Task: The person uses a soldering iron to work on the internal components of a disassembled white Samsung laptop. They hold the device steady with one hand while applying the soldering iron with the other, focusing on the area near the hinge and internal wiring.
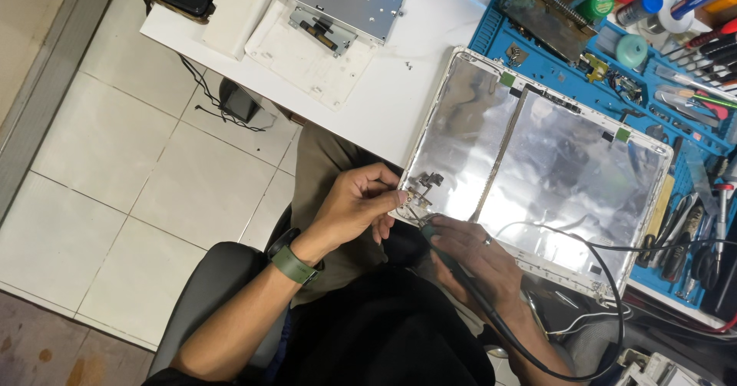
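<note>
The left hand pinches a small metal hinge bracket at the near corner of the white, foil-lined laptop lid, which lies half on the white surface and half on the blue repair mat. The right hand is clamped around a corded soldering iron, its tip just beside that bracket.

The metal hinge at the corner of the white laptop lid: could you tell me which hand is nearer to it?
Left. The left hand has its fingertips right at the metal hinge, seemingly touching its bracket. The right hand sits just below it, gripping a corded tool.
</note>
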